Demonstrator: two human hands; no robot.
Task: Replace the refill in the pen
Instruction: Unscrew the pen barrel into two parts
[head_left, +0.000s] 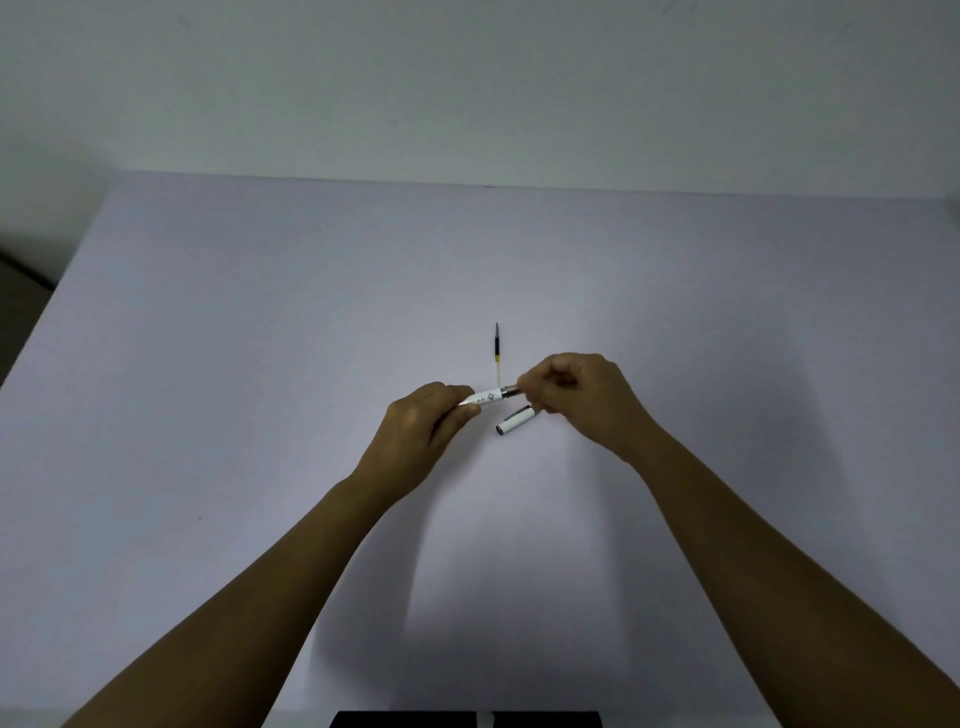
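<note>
A white pen (488, 397) is held level above the table between both hands. My left hand (426, 434) grips its white barrel at the left end. My right hand (579, 397) pinches the dark metallic grip section at the right end. The white pen cap (514, 420) lies on the table just below the pen, under my right hand. A loose refill (497, 353), dark at the far tip and clear yellowish toward me, lies on the table just behind the pen, pointing away.
The pale table (260, 364) ends at a far edge against a plain wall. Two black objects (467, 719) sit at the near edge between my forearms.
</note>
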